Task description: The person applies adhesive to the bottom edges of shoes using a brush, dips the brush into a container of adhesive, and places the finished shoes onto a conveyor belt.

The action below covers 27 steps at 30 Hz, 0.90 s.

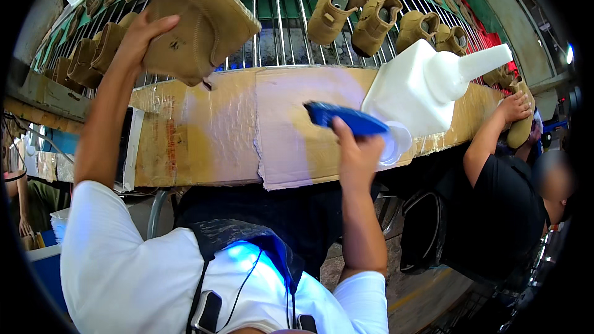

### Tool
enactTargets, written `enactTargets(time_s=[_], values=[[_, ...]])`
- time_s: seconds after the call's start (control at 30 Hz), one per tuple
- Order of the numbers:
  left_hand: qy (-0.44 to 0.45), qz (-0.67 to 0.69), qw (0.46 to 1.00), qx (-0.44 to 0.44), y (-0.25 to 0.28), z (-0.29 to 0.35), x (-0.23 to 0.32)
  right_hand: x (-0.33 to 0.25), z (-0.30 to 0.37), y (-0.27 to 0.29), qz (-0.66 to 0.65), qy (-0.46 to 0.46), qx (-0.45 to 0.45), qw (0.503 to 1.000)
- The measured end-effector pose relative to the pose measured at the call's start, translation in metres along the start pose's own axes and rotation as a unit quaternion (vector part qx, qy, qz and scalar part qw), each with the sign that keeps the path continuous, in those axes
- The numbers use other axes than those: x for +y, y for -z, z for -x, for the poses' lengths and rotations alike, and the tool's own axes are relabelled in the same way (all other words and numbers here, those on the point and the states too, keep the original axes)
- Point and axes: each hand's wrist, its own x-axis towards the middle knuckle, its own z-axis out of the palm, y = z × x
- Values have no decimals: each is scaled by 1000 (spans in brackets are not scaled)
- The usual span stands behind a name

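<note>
Up at the left, my left hand (137, 40) grips a tan boot (185, 31), its fingers closed on the suede-like side. The boot is tilted over the metal rack and partly cut off by the picture's top. My right hand (360, 154) is closed around a blue brush (349, 119) above the cardboard-covered bench; its bristles are not plain to see. Just beyond that hand sits a small round white dish (396, 145), partly hidden behind hand and brush. A white plastic bottle (411, 89) with a long cone spout stands right beside the dish.
Worn cardboard (204, 136) covers the bench before me. Behind it runs a rack of metal bars (278, 25) carrying several tan shoes (337, 12) on the right and more boots (83, 65) on the left. A co-worker (507, 185) in black sits at my right, holding a tan shoe.
</note>
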Motion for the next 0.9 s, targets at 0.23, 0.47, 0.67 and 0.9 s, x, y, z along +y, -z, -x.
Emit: enactTargets(time_s=[0.23,0.47,0.67,0.9], values=[[-208,239,948,23,33,118,-64,46,-45,-85,262,178,-49,947],[-308,93,947,18,73,154,-84,-32,-41,-8,-275,-42,-20,960],[-233,70,970,17,-24,160,-53,-54,-3,87,-207,109,145,962],[-364,-226,894,-128,-114,129,-32,-18,25,134,160,161,181,957]])
